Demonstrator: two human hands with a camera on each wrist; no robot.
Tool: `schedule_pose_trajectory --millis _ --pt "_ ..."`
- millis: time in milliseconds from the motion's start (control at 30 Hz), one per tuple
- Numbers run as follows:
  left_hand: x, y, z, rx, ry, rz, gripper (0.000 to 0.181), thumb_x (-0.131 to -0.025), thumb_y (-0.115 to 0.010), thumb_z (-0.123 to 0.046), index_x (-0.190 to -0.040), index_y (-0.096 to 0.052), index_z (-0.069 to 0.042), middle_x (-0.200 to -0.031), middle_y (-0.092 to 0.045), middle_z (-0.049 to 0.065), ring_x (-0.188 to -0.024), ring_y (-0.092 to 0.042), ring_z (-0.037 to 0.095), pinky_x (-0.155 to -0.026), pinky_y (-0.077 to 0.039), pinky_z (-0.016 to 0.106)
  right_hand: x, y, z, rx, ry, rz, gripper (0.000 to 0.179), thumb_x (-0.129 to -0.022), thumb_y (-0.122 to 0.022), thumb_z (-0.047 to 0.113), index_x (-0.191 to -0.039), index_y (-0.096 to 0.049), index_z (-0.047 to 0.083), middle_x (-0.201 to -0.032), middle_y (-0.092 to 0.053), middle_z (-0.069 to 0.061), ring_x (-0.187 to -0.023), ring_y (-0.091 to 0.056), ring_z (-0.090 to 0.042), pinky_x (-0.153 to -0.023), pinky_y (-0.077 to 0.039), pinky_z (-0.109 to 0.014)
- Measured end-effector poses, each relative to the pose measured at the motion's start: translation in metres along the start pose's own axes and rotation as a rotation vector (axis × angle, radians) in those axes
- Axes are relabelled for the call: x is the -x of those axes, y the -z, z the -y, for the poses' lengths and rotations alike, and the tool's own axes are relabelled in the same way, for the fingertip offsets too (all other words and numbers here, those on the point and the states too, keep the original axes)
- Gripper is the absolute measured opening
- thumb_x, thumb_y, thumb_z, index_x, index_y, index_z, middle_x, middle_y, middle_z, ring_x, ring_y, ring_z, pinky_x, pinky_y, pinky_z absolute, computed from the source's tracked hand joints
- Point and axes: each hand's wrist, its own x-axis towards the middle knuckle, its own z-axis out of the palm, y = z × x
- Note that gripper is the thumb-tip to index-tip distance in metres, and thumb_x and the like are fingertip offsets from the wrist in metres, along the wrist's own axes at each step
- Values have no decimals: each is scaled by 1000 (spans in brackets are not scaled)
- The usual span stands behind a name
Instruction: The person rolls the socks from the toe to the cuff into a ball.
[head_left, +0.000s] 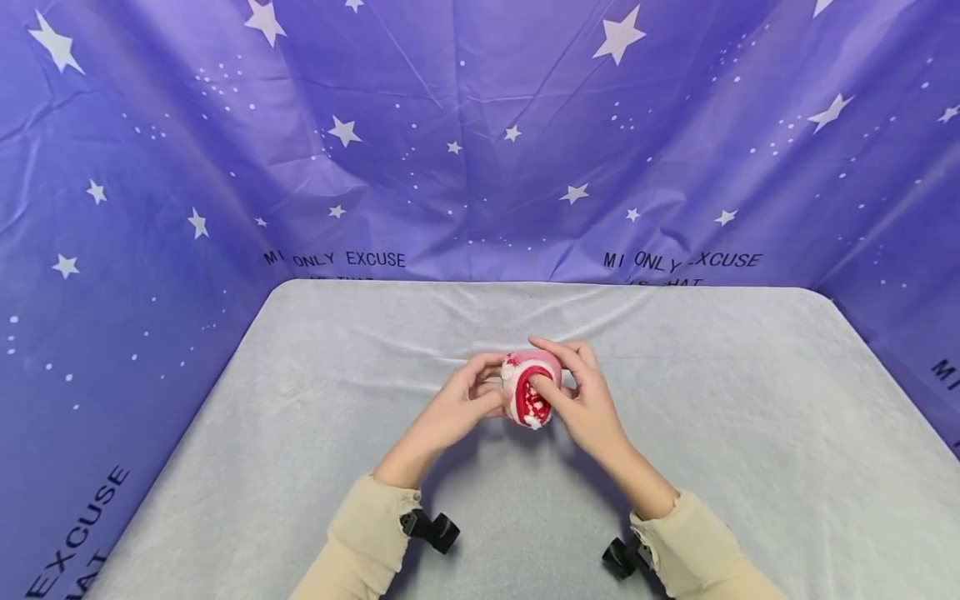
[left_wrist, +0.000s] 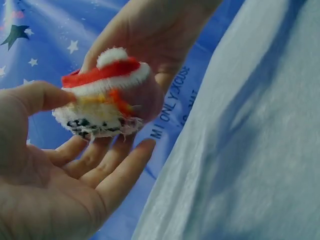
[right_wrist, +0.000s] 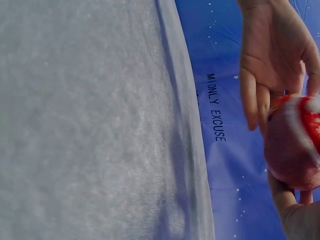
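Note:
A small round plush toy (head_left: 534,408) is held between both hands above the table. It is pink and white, with a red, white-trimmed hat-like part. My left hand (head_left: 457,408) grips its left side; in the left wrist view, the thumb presses the white furry face (left_wrist: 102,117) and the fingers lie beneath. From the other side my right hand (head_left: 596,408) holds the toy, thumb on the red part and other fingers round the back. The pink back (right_wrist: 287,147) shows in the right wrist view. The hands cover part of the toy.
A grey cloth with creases covers the table (head_left: 300,400). Behind and beside it hangs a purple curtain (head_left: 465,167) with white stars and black lettering. Black wrist cameras (head_left: 442,533) are strapped at both cream sleeves (head_left: 360,533).

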Motion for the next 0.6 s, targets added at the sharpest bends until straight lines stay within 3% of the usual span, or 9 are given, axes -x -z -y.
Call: schedule_pose_trajectory --millis 100,267,333,467,600 --pt "-1 -1 4 80 34 43 52 -92 -55 -1 -140 -36 8 -138 -49 31 -106 -65 18 -90 -59 31 -1 0 1 5 -8 -12 46 -89 -71 3 -133 -61 7 -112 -50 -13 -101 -54 -3 -72 -57 -15" --pt "-4 -3 9 118 63 -31 47 -89 -58 -1 -131 -40 7 -130 -56 26 -95 -63 6 -76 -54 20 1 0 0 10 -45 -18 37 -87 -73 2 -120 -57 -3 -113 -62 -17 -101 -64 -10 -83 -59 -20" --pt "-4 -2 9 123 73 -44 48 -89 -58 -1 -134 -41 6 -128 -56 23 -92 -63 6 -73 -55 20 2 1 0 97 -30 7 26 -88 -72 4 -109 -56 -1 -109 -65 -14 -99 -67 -14 -83 -60 -23" --pt "-5 -1 8 98 73 -30 53 -88 -58 -1 -139 -44 4 -128 -54 21 -93 -62 5 -72 -55 20 4 4 1 366 103 75 7 -93 -65 10 -94 -59 7 -97 -64 -4 -94 -67 -17 -81 -61 -30" --pt "-6 -1 8 51 73 -52 50 -88 -61 -3 -136 -46 5 -125 -55 19 -93 -60 7 -75 -54 19 5 8 2 503 200 110 6 -97 -59 11 -91 -60 12 -93 -62 1 -91 -63 -15 -81 -57 -35"
